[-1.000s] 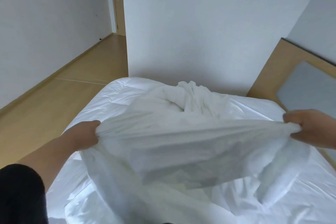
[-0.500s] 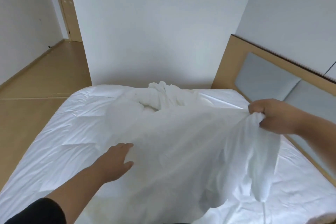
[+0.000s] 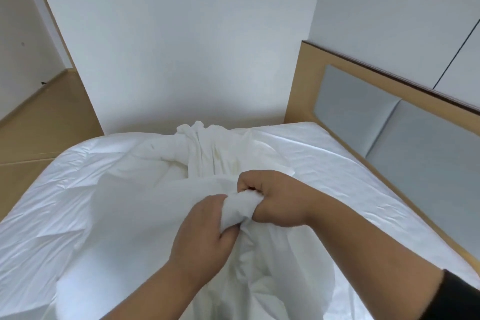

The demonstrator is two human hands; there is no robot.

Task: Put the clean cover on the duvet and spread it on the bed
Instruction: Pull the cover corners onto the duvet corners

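Both hands, the left hand (image 3: pixel 205 231) and right hand (image 3: pixel 272 199), spread apart a second ago, now clench one bunched wad of thin white fabric cover (image 3: pixel 240 206) between them, probably gathering its edge.

A plain white wall (image 3: pixel 181 41) rises straight ahead, and a second pale wall (image 3: pixel 389 2) meets it on the right, crossed near the edge by a thin dark seam (image 3: pixel 457 41). Along that right wall runs a light wooden headboard (image 3: pixel 298 80) set with grey padded panels (image 3: pixel 353 104), lit by soft, even daylight. To the left, a wooden door frame (image 3: pixel 57 41) slants down to a light wood floor (image 3: pixel 46 122), with another white wall (image 3: pixel 18 41) and its wooden skirting (image 3: pixel 31 101) beyond.
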